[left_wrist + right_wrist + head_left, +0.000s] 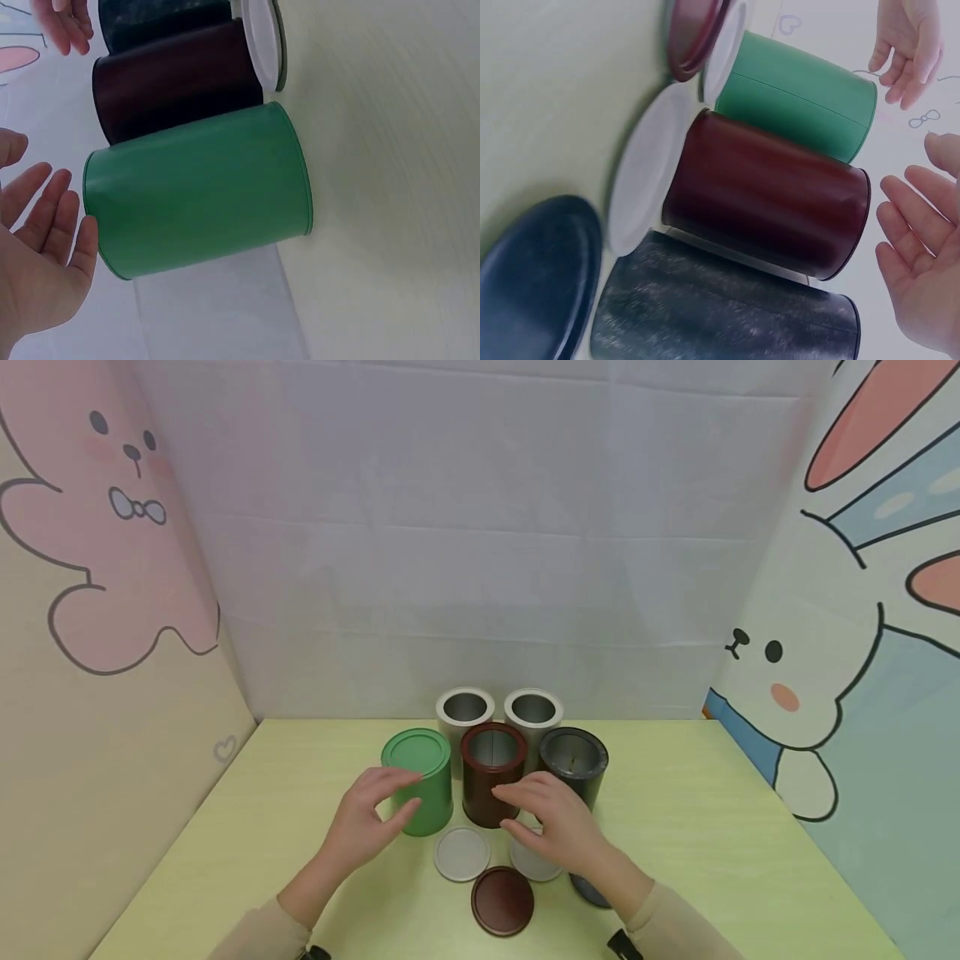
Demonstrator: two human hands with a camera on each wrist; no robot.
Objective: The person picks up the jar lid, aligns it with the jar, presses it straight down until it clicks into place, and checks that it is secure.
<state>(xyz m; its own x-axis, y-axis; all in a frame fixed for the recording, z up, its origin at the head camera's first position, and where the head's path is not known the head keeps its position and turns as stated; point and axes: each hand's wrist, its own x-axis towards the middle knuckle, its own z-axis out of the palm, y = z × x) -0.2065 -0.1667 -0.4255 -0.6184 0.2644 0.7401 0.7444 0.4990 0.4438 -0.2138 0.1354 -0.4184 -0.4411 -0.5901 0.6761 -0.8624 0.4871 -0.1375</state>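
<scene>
A green can with its green lid on stands at the left of the front row. Beside it my left hand hovers, fingers spread and holding nothing; the left wrist view shows the fingertips close to the can's top edge. In the middle is an open dark red can. My right hand is raised in front of that can and an open black can, with relaxed fingers and nothing in them. It partly covers both cans. Whether either hand touches a can, I cannot tell.
Two open white cans stand behind the front row. Before the cans lie two white lids, a dark red lid and a black lid partly under my right wrist. A white cloth wall rises at the back.
</scene>
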